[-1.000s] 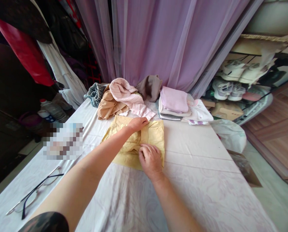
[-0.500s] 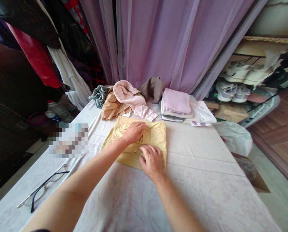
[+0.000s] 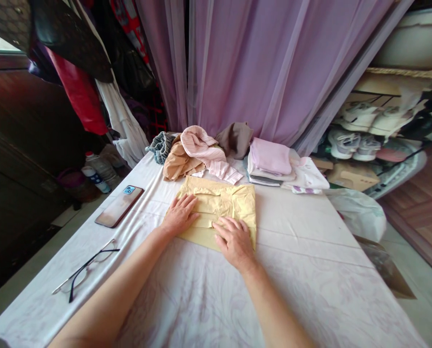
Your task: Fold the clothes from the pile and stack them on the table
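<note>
A yellow garment [image 3: 230,203], partly folded into a rectangle, lies on the white-covered table [image 3: 303,251]. My left hand [image 3: 179,215] rests flat on its near left part with fingers stretched out. Close beside it, my right hand [image 3: 233,239] presses flat on the garment's near edge, fingers spread. Neither hand grips the cloth.
Behind the garment lies a heap of unfolded clothes [image 3: 197,152] and a stack of folded ones [image 3: 274,162]. A phone [image 3: 119,206] and glasses [image 3: 83,271] lie at the left. Purple curtains [image 3: 259,67] hang behind; shoes on a rack [image 3: 364,130] and a white bag [image 3: 361,217] are on the right.
My left hand has slid from the garment's far edge back to its near left part, smoothing it flat. My right hand stayed near the front edge. The view shifted slightly.
</note>
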`<state>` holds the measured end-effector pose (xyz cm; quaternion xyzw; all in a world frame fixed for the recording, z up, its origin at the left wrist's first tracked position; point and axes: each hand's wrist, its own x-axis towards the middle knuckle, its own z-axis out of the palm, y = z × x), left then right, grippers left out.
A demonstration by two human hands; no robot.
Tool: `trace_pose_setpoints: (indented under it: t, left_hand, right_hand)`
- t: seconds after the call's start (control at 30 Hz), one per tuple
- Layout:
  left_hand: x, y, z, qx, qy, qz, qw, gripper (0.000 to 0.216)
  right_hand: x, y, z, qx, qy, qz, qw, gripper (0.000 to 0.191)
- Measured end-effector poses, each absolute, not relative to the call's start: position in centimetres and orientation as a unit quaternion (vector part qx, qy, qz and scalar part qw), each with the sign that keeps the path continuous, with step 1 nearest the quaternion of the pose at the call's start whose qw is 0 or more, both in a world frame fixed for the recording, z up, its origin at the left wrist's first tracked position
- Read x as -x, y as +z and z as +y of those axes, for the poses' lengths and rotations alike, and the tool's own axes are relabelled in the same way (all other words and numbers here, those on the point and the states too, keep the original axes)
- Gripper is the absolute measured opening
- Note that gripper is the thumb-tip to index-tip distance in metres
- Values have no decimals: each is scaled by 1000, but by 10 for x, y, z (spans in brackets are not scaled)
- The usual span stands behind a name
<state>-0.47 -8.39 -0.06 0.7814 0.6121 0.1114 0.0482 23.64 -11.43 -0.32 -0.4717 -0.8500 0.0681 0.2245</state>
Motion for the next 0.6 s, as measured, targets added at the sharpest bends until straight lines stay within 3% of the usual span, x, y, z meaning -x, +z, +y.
trace_pose_setpoints:
  t: [0.2, 0.4, 0.6]
  left_hand:
    - [-1, 9, -95, -754, 122, 644, 34, 51]
    - [-42, 9, -118, -857, 158, 479, 106, 40]
    - [-34, 2, -116, -814, 223, 525, 110, 29]
  right_hand:
    - [-237, -3, -114, 464, 54, -859, 210, 30]
    - [-238, -6, -113, 463, 63, -856, 222, 28]
    - [-238, -14, -110, 469, 64, -843, 256, 22]
